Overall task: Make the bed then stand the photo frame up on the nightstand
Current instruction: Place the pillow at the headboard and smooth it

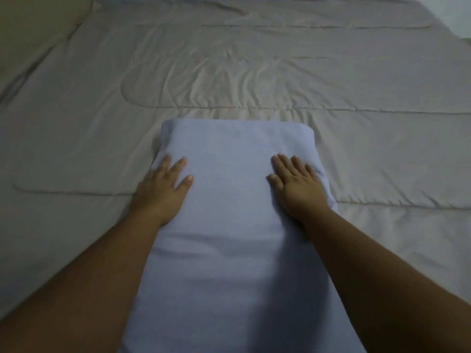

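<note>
A light blue pillow [229,225] lies lengthwise on the bed, running from the bottom edge up to the middle of the view. My left hand [163,189] rests flat on its left edge, fingers spread, and holds nothing. On the pillow's right side my right hand [295,184] presses palm-down with its fingers apart. Under the pillow a beige quilted comforter [254,72] is spread over the whole bed, with creases just beyond the pillow. No photo frame or nightstand is in sight.
A darker olive pillow or cushion [38,19] shows at the top left corner. The bed's far right edge meets a pale wall [453,14] at the top right.
</note>
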